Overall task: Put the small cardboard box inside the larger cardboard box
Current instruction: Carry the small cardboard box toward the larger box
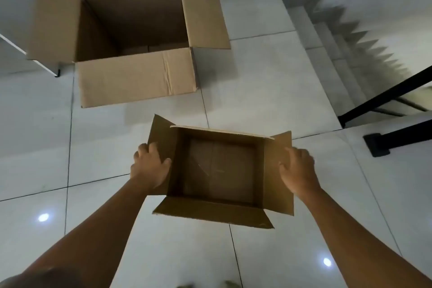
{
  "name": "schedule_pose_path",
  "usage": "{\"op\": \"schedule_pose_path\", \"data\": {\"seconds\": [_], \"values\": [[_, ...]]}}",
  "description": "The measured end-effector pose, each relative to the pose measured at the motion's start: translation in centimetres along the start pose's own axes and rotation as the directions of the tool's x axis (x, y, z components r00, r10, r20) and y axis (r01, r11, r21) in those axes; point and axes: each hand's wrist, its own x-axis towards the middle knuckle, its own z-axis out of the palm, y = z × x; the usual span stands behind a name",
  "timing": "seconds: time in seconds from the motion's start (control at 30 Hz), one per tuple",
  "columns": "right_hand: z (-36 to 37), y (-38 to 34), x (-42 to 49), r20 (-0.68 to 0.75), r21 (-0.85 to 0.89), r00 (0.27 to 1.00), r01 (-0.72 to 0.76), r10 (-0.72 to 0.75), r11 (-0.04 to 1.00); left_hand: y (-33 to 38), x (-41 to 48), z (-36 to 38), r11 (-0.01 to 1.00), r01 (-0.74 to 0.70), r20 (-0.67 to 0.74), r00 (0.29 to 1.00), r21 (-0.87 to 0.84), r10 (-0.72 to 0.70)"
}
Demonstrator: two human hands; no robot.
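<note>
You are looking down at a pale tiled floor (268, 82). At the far left, a white panel (14, 47) juts in from the frame's edge. Just right of it, the larger cardboard box (138, 77) stands open on the tiles, its flaps spread outward and its inside dark.

Nearer to you, and apart from that box, is the small cardboard box (219, 168), also open with its flaps splayed. Your left hand (149, 168) is clamped on its left flap, fingers curled over the edge and thumb pressing the inner face. Your right hand (298, 170) grips the right flap, fingers wrapped over the outer side. Whether the small box is lifted or resting on the tiles cannot be told.

To the right, beyond the edge of the tiled landing, grey stairs (336, 61) run downward. A black railing (383, 98) crosses the right edge, its foot planted on the floor near the top step.
</note>
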Motion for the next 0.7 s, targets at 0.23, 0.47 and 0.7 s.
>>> {"op": "schedule_pose_path", "data": {"seconds": [0.23, 0.47, 0.7], "values": [[3.6, 2.2, 1.5, -0.05, 0.241, 0.988, -0.129, 0.145, 0.962, -0.9, 2.3, 3.0, 0.996, 0.081, -0.197, 0.977, -0.044, -0.088], [5.6, 2.4, 1.3, -0.122, 0.206, 0.97, -0.181, 0.209, 0.962, -1.6, 3.2, 5.1, 0.998, 0.022, -0.295, 0.955, -0.067, -0.041], [3.2, 2.0, -1.5, -0.189, 0.19, 0.965, -0.144, 0.18, 0.971, -0.9, -0.2, 3.1, 0.989, -0.066, -0.356, 0.934, -0.129, 0.016]]}}
